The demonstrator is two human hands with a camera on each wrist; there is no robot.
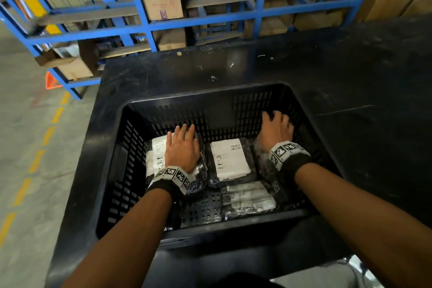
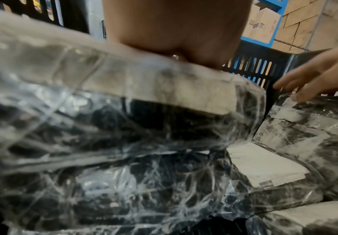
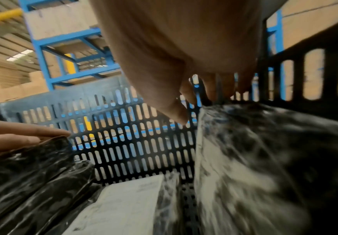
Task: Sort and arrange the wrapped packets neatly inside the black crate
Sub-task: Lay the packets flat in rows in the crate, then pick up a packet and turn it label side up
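The black slotted crate (image 1: 210,94) stands on a black table. It holds several clear-wrapped dark packets with white labels. My left hand (image 1: 182,147) lies flat, fingers straight, on the left packet (image 1: 157,149), whose wrap fills the left wrist view (image 2: 124,103). My right hand (image 1: 277,128) rests on the right packet (image 1: 260,154), its fingers (image 3: 210,89) curled over that packet's far end (image 3: 264,159) close to the crate's back right corner. Between my hands the middle packet (image 1: 230,159) lies label up. A fourth packet (image 1: 247,197) lies in front of it.
The black table (image 1: 350,77) stretches behind and to the right of the crate. Blue steel racking (image 1: 205,21) loaded with cardboard boxes stands beyond it. A concrete floor with yellow dashes (image 1: 35,161) is on the left. Bare crate floor (image 1: 203,208) shows near the front.
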